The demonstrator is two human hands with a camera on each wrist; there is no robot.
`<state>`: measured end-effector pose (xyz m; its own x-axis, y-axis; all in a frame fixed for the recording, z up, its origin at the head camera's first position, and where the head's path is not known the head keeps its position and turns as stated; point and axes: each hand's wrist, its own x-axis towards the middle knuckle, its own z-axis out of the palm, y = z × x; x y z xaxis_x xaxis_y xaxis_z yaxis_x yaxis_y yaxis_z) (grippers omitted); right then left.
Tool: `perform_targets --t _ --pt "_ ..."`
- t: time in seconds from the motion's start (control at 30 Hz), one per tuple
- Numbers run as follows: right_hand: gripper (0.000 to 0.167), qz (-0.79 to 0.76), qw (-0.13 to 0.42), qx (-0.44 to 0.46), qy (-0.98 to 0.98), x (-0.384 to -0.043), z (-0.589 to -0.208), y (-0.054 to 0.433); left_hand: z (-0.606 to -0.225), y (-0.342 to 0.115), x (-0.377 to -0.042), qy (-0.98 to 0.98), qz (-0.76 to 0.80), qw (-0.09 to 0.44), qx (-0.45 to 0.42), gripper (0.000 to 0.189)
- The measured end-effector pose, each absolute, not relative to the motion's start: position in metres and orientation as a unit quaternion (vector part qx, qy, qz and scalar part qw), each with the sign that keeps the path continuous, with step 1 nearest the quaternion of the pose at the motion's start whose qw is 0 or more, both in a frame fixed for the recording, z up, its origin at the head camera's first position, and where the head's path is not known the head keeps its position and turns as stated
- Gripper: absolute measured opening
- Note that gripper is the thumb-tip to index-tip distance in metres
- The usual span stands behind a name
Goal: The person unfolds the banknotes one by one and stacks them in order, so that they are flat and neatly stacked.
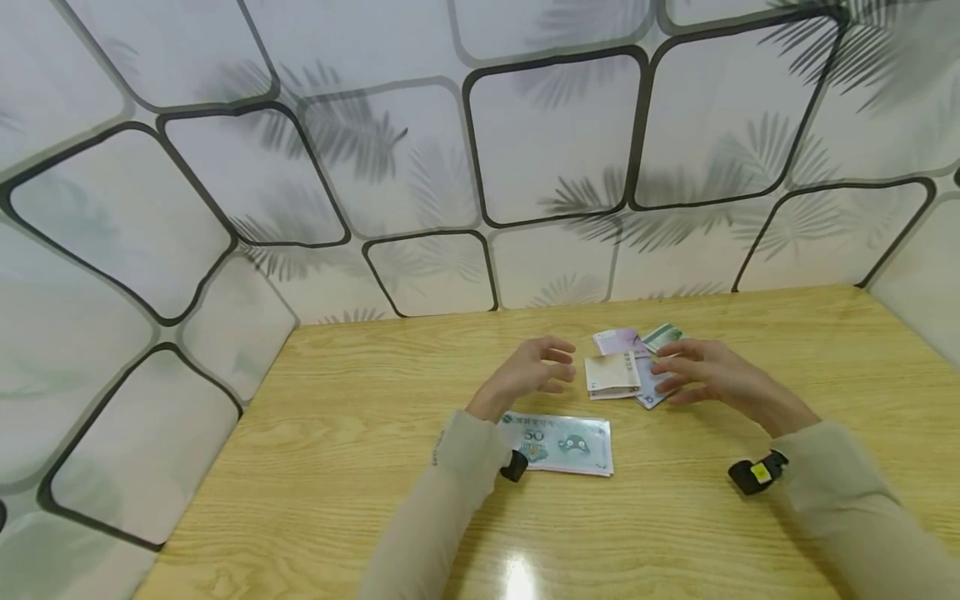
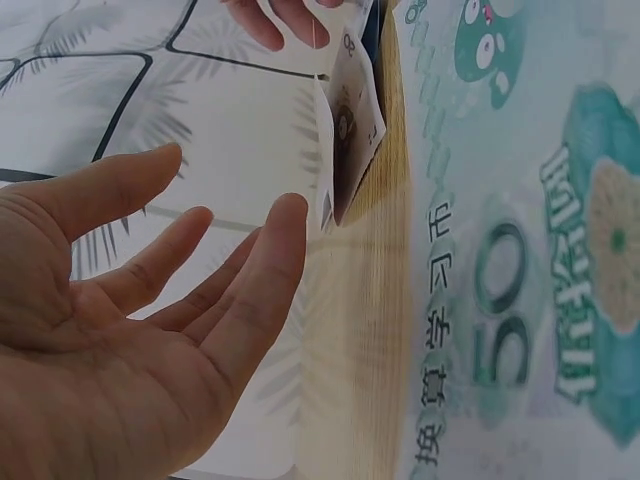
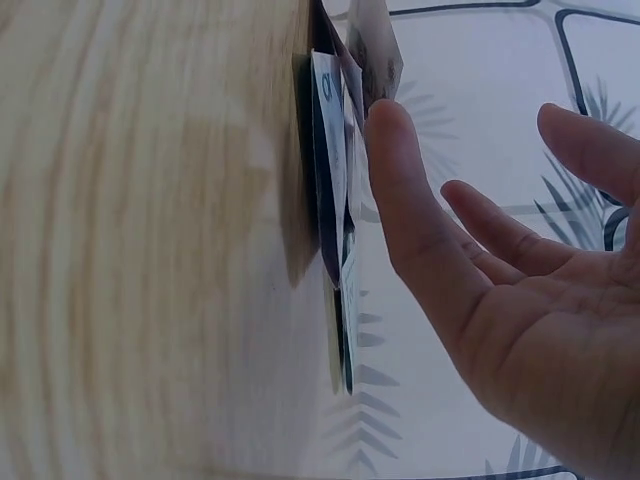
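Observation:
My left hand (image 1: 527, 373) hovers left of a small pile of play banknotes, fingers loosely bent and holding nothing. In the pile a folded tan note (image 1: 611, 377) lies in front, a purple note (image 1: 618, 341) and a green note (image 1: 662, 337) behind, and a bluish note (image 1: 651, 385) under the tan one's right side. My right hand (image 1: 708, 373) is at the pile's right edge, fingers spread and slightly bent around nothing. A stack of teal notes marked 50 (image 1: 573, 447) lies flat nearer me, partly covered by my left wrist. The left wrist view shows the left palm (image 2: 150, 370) bare.
All the notes lie on a light wooden table (image 1: 360, 467). Behind and to the left stands a pale wall covering (image 1: 555, 142) with dark rounded outlines and leaf prints. Each wrist wears a dark strap device, the right one (image 1: 757, 473) with a yellow patch.

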<state>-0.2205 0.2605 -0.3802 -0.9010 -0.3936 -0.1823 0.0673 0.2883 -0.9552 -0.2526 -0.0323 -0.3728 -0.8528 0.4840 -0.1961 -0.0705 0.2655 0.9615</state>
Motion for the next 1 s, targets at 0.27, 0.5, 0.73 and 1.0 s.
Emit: perform_targets --t 0.27,0.5,0.73,1.0 --pt "0.054 -0.588 0.205 -0.101 0.776 -0.22 -0.381 0.254 -0.375 -0.028 -0.253 0.767 0.578 0.246 0.13 0.043" --pt "0.053 -0.59 0.203 -0.101 0.775 -0.221 -0.381 0.252 -0.374 -0.024 -0.256 0.774 0.566 0.256 0.122 0.043" --pt "0.055 -0.589 0.209 -0.096 0.774 -0.223 -0.383 0.249 -0.376 -0.019 -0.257 0.773 0.566 0.264 0.113 0.042" --pt "0.057 -0.59 0.217 -0.088 0.773 -0.224 -0.384 0.247 -0.378 -0.015 -0.258 0.778 0.559 0.27 0.096 0.04"
